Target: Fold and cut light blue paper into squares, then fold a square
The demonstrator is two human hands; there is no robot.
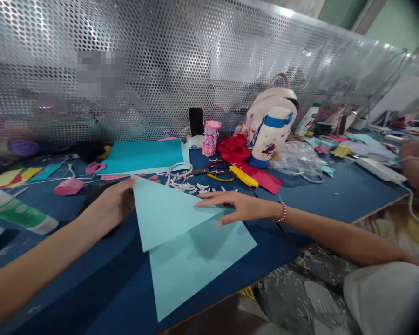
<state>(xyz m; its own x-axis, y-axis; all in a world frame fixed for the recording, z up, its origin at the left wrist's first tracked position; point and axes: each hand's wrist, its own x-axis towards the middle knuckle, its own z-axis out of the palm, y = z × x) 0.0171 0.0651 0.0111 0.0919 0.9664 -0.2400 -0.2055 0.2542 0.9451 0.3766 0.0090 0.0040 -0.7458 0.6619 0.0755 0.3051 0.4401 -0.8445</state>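
Pale-blue paper [202, 270]: specify its location and surroundings.

Location: lower centre of the frame, on the blue table [317, 200]. White paper scraps [185, 186], a white ring [180, 176] and a yellow cutter [244, 176] lie just beyond its upper edge. Teal sheets [143, 156] lie above and to the left; a green-and-white tube [23, 213] lies at far left. A bottle [267, 139] stands right of centre, in front of a backpack [279, 102].

Specify both hands.

Right hand [226, 204]: palm down, fingers extended over the upper flap [171, 209], thumb spread, nothing grasped. Left hand [120, 200]: at the paper's upper left corner, fingers partly behind it; whether it grips cannot be determined.
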